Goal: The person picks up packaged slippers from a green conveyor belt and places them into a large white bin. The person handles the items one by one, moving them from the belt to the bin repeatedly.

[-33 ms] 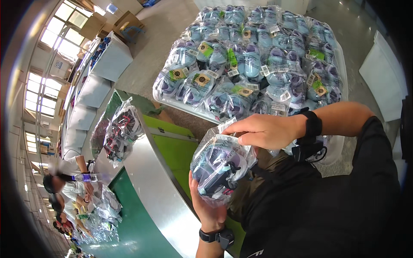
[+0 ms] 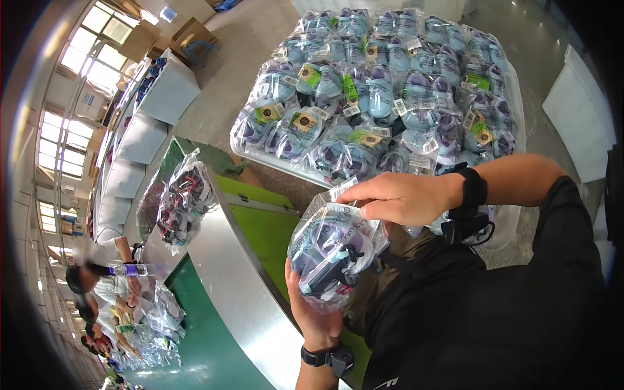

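A clear plastic bag of shoes (image 2: 335, 260), blue and purple with dark parts, is held between my two hands in front of my body. My left hand (image 2: 314, 312) supports it from below, fingers wrapped round its lower left side. Over the bag's top edge, my right hand (image 2: 406, 198) grips the plastic near a white barcode label, with the thumb and some fingertips out of sight. Just beyond the held bag stands a large white bin (image 2: 279, 164) heaped with bagged light-blue and purple shoes (image 2: 380, 94), several with green or tan tags.
At left a curved metal-edged table (image 2: 224, 260) with a green belt (image 2: 195, 312) runs past me. Another bag of dark and red shoes (image 2: 185, 201) lies at its far end. Co-workers (image 2: 107, 286) handle bags along the left. White bins (image 2: 169, 88) line the aisle; another (image 2: 578, 114) stands right.
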A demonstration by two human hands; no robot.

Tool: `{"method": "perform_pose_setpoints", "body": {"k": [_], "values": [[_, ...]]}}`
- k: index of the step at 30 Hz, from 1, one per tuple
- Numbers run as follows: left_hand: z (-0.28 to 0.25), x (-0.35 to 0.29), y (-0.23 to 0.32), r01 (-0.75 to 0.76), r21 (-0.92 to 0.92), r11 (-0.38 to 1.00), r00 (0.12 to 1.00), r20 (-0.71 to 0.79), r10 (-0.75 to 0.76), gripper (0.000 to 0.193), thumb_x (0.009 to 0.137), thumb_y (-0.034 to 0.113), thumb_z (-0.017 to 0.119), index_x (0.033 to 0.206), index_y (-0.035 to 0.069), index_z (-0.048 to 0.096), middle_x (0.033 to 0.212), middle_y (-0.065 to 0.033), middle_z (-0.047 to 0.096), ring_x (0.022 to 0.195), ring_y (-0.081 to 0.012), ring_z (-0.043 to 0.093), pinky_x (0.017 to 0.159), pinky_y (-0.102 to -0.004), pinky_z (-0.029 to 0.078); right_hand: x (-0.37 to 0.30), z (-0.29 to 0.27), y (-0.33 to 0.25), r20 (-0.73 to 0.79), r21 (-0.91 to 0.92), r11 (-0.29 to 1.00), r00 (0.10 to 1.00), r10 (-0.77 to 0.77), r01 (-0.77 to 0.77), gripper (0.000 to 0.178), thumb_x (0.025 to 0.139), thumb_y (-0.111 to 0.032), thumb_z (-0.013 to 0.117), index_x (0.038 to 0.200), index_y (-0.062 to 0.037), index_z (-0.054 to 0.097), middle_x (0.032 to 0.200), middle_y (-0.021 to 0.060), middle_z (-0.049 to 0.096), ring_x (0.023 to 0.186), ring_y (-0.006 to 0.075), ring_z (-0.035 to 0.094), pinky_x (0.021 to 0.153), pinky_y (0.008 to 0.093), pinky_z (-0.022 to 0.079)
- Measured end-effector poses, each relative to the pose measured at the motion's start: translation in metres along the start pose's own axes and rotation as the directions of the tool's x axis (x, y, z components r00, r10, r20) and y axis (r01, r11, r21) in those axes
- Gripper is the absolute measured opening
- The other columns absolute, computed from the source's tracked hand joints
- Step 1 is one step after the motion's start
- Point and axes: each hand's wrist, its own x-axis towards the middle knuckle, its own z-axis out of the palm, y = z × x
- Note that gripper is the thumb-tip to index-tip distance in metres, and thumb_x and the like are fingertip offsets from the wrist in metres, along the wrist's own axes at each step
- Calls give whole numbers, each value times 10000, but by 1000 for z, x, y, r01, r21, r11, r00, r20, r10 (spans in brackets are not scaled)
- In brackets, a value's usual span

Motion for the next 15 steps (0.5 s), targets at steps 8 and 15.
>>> {"method": "perform_pose_setpoints", "body": {"k": [8,15], "values": [[6,3,-7,26,25,999,1000,13,-27,599,1040,366,487,1538,80,313,1475,-118,475,1335,-305,507,1116,-473,417,-11,-8,6,7,44,992,993,120,-120,480,1003,-109,432,1461,31,458,1182,160,658,825,141,660,736,300,565],[16,3,-10,18,59,998,999,33,-20,654,980,261,530,1559,91,279,1486,-128,460,1334,-315,505,1109,-497,422,-11,-11,16,-43,-286,957,997,-64,49,503,989,-143,545,1460,4,447,1312,219,613,1213,363,604,1035,422,466]]}}
